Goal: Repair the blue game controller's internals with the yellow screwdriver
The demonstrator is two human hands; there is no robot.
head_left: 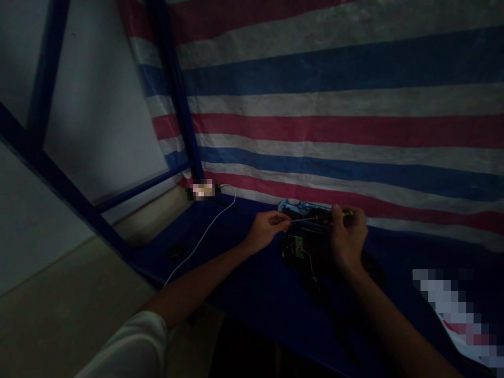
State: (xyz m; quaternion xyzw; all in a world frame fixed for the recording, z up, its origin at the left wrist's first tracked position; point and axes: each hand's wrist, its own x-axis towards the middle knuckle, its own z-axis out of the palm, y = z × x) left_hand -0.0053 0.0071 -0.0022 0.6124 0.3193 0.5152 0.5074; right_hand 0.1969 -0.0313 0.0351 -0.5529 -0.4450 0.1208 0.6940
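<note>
My right hand (349,233) is closed round the dark handle of a screwdriver (305,219), whose thin metal shaft points left. At the shaft's tip, the fingers of my left hand (271,227) are pinched together; whether they grip the tip or something tiny there is too dark to tell. Below the shaft lies a dark, rounded device housing (289,257) with a small green circuit board (300,247) and thin wires. Just behind it rests a light-blue and black patterned piece (293,206). Loose dark parts (315,289) lie nearer to me, hard to make out.
A blue tabletop (244,286) carries everything. A white cable (200,239) runs from a blurred-out object (203,189) at the back left. A small dark round thing (176,251) sits at left, white paper (452,315) at right. Blue metal posts (177,94) and a striped sheet (315,126) stand behind.
</note>
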